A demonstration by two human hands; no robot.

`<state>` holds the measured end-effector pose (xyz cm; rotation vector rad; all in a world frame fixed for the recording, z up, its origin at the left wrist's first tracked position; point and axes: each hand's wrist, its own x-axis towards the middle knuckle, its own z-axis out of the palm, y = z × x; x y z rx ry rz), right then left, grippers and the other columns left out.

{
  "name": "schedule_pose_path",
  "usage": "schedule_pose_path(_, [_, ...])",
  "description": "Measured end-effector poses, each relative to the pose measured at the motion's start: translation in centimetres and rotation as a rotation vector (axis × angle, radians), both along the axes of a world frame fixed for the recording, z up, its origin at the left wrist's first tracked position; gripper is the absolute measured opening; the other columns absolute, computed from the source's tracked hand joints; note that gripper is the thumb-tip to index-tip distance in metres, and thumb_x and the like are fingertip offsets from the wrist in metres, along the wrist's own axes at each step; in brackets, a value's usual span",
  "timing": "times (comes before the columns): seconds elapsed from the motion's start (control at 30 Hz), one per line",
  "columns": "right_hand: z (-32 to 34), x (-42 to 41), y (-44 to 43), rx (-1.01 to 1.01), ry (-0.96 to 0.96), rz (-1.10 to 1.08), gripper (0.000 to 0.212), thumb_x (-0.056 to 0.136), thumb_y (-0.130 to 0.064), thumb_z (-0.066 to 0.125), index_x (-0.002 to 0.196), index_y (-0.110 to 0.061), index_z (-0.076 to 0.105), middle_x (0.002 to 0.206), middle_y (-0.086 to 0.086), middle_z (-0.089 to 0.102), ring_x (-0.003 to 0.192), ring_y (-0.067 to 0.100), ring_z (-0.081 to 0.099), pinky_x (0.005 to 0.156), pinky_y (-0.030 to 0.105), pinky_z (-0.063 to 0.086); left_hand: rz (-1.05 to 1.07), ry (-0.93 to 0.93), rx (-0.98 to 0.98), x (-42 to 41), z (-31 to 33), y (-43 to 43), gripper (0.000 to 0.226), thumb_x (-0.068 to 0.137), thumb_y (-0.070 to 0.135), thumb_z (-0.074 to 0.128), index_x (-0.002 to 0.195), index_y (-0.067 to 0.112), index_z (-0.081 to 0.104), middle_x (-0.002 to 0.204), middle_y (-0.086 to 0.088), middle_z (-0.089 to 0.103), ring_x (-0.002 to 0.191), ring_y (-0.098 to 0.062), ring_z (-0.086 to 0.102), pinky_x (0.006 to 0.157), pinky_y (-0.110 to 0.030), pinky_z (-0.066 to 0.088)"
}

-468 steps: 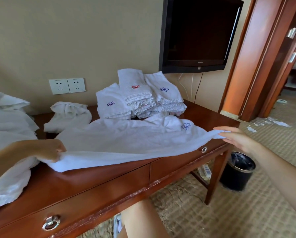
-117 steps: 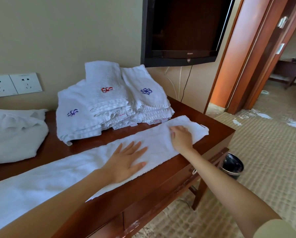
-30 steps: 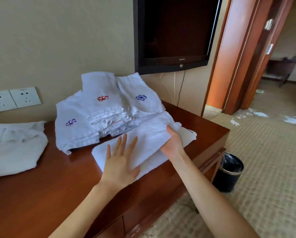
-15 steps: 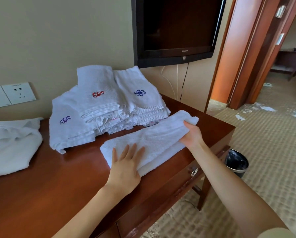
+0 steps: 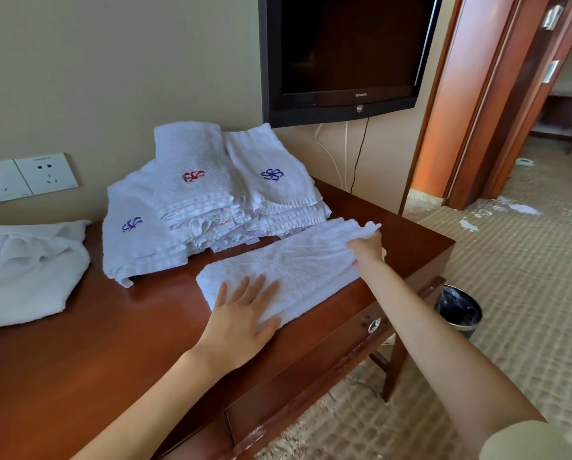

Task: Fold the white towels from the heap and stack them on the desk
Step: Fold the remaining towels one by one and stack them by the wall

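The left grip (image 5: 241, 322) lies flat and released on the half-folded towel (image 5: 298, 263), pinning it to the tabletop (image 5: 95, 343), while the right grip (image 5: 367, 250) pinches its far end, probably to fold it over beside the stack (image 5: 211, 200).

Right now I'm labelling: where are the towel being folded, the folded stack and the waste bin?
towel being folded (image 5: 304, 260), head view, middle of its top.
folded stack (image 5: 195, 194), head view, top towel below red emblem.
waste bin (image 5: 460, 324), head view, front rim.
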<state>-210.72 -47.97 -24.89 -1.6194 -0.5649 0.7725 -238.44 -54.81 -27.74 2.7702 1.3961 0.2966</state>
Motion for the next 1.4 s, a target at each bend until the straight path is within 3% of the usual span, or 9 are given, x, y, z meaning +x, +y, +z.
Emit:
schedule_pose_path(0.17, [-2.0, -0.9, -0.8, -0.049, -0.539, -0.002, 0.078, 0.093, -0.003, 0.055, 0.155, -0.013, 0.009, 0.151, 0.014, 0.026, 0.123, 0.029, 0.050, 0.073, 0.027, 0.041, -0.031, -0.061, -0.003, -1.2, -0.6, -0.2, 0.076, 0.081, 0.072, 0.012, 0.151, 0.043, 0.003, 0.159, 0.014, 0.002, 0.149, -0.018, -0.002, 0.116, -0.046, -0.008])
schedule_pose_path(0.4, [-2.2, -0.7, -0.9, -0.258, -1.035, 0.017, 0.081, 0.094, -0.015, 0.058, 0.155, -0.015, 0.005, 0.147, 0.012, 0.032, 0.111, 0.024, 0.057, 0.082, 0.030, 0.044, -0.139, -0.135, -0.091, -4.3, 0.0, 0.1, 0.080, 0.082, 0.074, 0.038, 0.151, 0.041, 0.013, 0.156, 0.026, 0.007, 0.143, 0.008, -0.005, 0.120, -0.046, -0.006])
schedule_pose_path(0.57, [-1.6, -1.3, -2.5, -0.331, -1.435, 0.146, 0.065, 0.099, -0.029, 0.049, 0.154, -0.020, 0.016, 0.159, 0.007, 0.010, 0.146, 0.022, 0.012, 0.116, 0.035, 0.011, -0.205, -0.122, -0.218, -6.2, 1.0, 1.1, 0.080, 0.074, 0.057, 0.053, 0.141, 0.058, 0.009, 0.154, 0.030, 0.009, 0.141, 0.012, -0.006, 0.122, -0.044, 0.002])
schedule_pose_path(0.8, [-0.1, -8.5, -8.6, 0.019, -0.988, 1.069, 0.085, 0.082, -0.057, 0.065, 0.152, -0.037, 0.021, 0.160, -0.014, 0.010, 0.147, 0.001, -0.004, 0.116, 0.032, -0.011, -0.131, -0.043, -0.030, -6.6, 0.9, 1.7, 0.090, 0.076, 0.010, 0.047, 0.151, 0.040, 0.008, 0.160, 0.014, 0.003, 0.144, -0.003, -0.014, 0.119, -0.037, -0.009])
schedule_pose_path(0.97, [-1.8, -10.7, -8.7, -0.014, -1.179, 1.044, 0.101, 0.074, -0.068, 0.066, 0.153, -0.038, 0.011, 0.161, -0.013, -0.003, 0.145, -0.001, -0.014, 0.118, 0.038, -0.014, 0.021, -0.080, -0.016, -6.6, 1.0, 2.7, 0.063, 0.093, 0.030, 0.051, 0.150, 0.037, 0.024, 0.160, 0.010, 0.014, 0.149, -0.012, 0.000, 0.119, -0.044, -0.005])
schedule_pose_path(1.07, [-2.2, -11.1, -8.6, -0.002, -1.203, 1.014, 0.103, 0.073, -0.072, 0.062, 0.154, -0.034, 0.010, 0.162, -0.010, -0.001, 0.144, 0.000, -0.012, 0.119, 0.040, -0.011, -0.002, -0.052, 0.042, -6.6, 1.3, 2.8, 0.060, 0.088, 0.052, 0.026, 0.144, 0.034, 0.037, 0.155, 0.011, 0.028, 0.148, -0.013, 0.011, 0.119, -0.050, -0.007])
schedule_pose_path(1.2, [-1.4, -12.4, -8.9, -0.043, -1.402, 0.976, 0.116, 0.064, -0.098, 0.015, 0.154, -0.025, 0.007, 0.160, -0.009, 0.007, 0.146, 0.005, -0.002, 0.122, 0.043, 0.001, -0.074, -0.176, 0.166, -5.7, 3.1, 3.0, 0.068, 0.081, 0.054, 0.026, 0.133, 0.019, 0.053, 0.135, 0.005, 0.055, 0.135, -0.016, 0.041, 0.120, -0.050, -0.002])
schedule_pose_path(1.33, [0.5, -13.6, -9.5, 0.167, -0.738, 0.747, 0.045, 0.091, -0.042, 0.061, 0.125, -0.014, 0.059, 0.125, 0.007, 0.062, 0.114, 0.019, 0.056, 0.103, 0.045, 0.044, -0.086, -0.280, 0.196, -5.6, 6.5, 2.5, 0.059, 0.080, 0.051, 0.030, 0.120, 0.016, 0.057, 0.113, 0.000, 0.064, 0.113, -0.023, 0.057, 0.119, -0.049, 0.007])
schedule_pose_path(1.4, [1.8, -13.6, -9.5, 0.248, -0.507, 0.690, 0.024, 0.092, -0.032, 0.063, 0.105, -0.013, 0.068, 0.099, 0.003, 0.070, 0.093, 0.012, 0.061, 0.087, 0.040, 0.050, -0.064, -0.397, 0.220, -5.9, 7.6, 2.3, 0.058, 0.085, 0.054, 0.034, 0.126, 0.018, 0.054, 0.118, 0.003, 0.063, 0.114, -0.020, 0.056, 0.117, -0.045, 0.018])
